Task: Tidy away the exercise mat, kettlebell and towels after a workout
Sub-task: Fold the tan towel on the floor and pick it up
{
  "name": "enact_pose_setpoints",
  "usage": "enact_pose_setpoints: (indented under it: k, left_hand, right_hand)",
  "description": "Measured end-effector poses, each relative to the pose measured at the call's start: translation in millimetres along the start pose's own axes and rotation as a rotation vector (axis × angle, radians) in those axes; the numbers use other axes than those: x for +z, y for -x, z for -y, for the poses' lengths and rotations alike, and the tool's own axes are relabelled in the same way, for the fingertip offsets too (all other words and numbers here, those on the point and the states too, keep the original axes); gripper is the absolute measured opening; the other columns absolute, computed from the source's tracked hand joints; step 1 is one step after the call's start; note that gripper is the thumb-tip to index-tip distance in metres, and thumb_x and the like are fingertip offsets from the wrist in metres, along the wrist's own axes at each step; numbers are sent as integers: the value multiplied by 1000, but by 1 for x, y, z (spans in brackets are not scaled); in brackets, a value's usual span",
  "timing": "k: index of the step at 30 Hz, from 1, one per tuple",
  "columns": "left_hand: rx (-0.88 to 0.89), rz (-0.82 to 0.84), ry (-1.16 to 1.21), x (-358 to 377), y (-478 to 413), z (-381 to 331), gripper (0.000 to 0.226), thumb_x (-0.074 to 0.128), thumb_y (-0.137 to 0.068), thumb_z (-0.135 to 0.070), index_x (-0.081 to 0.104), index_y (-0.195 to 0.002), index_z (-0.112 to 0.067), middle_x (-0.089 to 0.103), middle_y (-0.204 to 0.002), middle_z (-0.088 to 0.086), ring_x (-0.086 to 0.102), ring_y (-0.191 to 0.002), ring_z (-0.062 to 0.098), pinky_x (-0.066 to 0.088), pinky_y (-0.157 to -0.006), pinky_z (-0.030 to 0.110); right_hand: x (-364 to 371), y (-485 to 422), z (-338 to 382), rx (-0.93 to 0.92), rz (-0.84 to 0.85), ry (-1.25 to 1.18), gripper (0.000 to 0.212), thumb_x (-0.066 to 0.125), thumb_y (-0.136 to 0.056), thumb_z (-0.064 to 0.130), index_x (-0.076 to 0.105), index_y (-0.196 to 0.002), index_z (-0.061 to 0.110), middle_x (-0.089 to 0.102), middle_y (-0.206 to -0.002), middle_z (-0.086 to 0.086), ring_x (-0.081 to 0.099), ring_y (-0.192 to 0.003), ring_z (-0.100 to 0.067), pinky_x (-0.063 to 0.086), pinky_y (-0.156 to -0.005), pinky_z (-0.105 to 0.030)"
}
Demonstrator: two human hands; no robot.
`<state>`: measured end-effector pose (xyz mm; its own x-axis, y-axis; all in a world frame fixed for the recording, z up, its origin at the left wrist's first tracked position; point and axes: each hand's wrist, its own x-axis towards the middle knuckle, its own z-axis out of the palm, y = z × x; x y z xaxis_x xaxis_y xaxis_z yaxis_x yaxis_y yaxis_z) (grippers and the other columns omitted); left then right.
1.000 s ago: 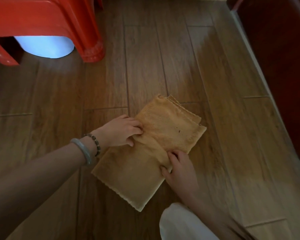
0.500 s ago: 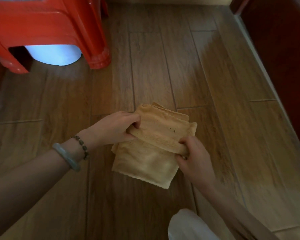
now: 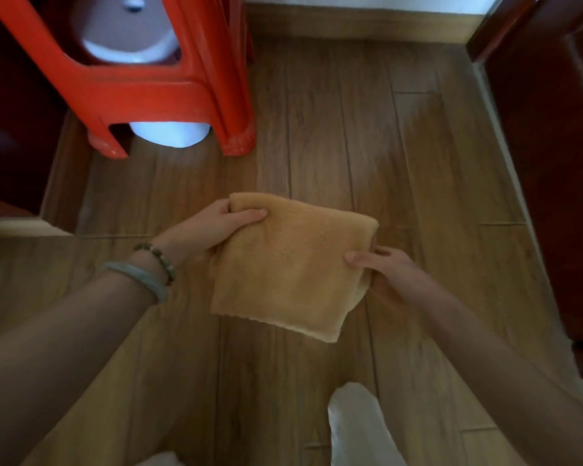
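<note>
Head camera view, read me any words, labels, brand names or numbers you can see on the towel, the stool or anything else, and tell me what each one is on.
None: no readable text anywhere.
Folded tan towel, held by the left hand and right hand: no tag or print showing.
Red plastic stool: no marking.
Wooden floor: bare.

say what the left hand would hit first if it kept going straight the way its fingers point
Its fingers point right, so the left hand would run further over the folded towel it grips, then toward the right hand at the far edge. Depth is unclear.
</note>
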<state>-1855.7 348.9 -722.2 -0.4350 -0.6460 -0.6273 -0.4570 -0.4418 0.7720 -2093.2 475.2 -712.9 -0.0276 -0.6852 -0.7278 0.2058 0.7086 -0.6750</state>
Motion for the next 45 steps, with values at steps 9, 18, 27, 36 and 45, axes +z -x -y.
enact_pose_setpoints:
  k: [9, 18, 27, 36, 45]
  left_hand:
    - [-346, 47, 323, -33, 152, -152, 91, 84, -38, -64, 63, -110, -12, 73, -104, 6, 69, -95, 19, 53, -80, 34]
    - [-157, 90, 354, -15, 308, -342, 48, 75, -71, -3, 59, -116, -5, 69, -110, 15, 70, -87, 19, 58, -68, 29]
    - [127, 61, 164, 6, 406, -517, 32, 60, -87, -9, 57, -117, -19, 71, -104, -4, 67, -95, 12, 55, -84, 28]
    - [84, 518, 69, -1, 390, -600, 81, 92, -52, -29, 54, -125, -30, 59, -128, 4, 59, -115, 27, 46, -98, 53]
    - [212, 875, -262, 75, 412, -659, 101, 94, -26, -43, 56, -119, -31, 67, -115, -2, 63, -107, 20, 49, -92, 45]
  right_hand:
    - [46, 154, 126, 33, -72, 24, 35, 65, -84, 23, 47, -113, 31, 59, -102, 11, 59, -93, -9, 50, -78, -29]
    - [36, 347, 299, -77, -212, -6, 26, 68, -83, 28, 56, -106, 29, 61, -111, 5, 59, -98, -11, 50, -82, -30]
    - [18, 486, 410, -235, -369, 65, 44, 65, -87, 23, 51, -127, 13, 60, -119, -1, 56, -110, -19, 44, -99, -39]
    - [18, 566, 439, -334, -648, -221, 23, 66, -85, 23, 58, -107, 22, 65, -105, 2, 61, -93, -12, 49, -75, -28]
    - [55, 661, 389, -408, -1040, -542, 27, 69, -83, 20, 64, -108, 12, 72, -100, -8, 67, -96, -25, 52, -90, -46]
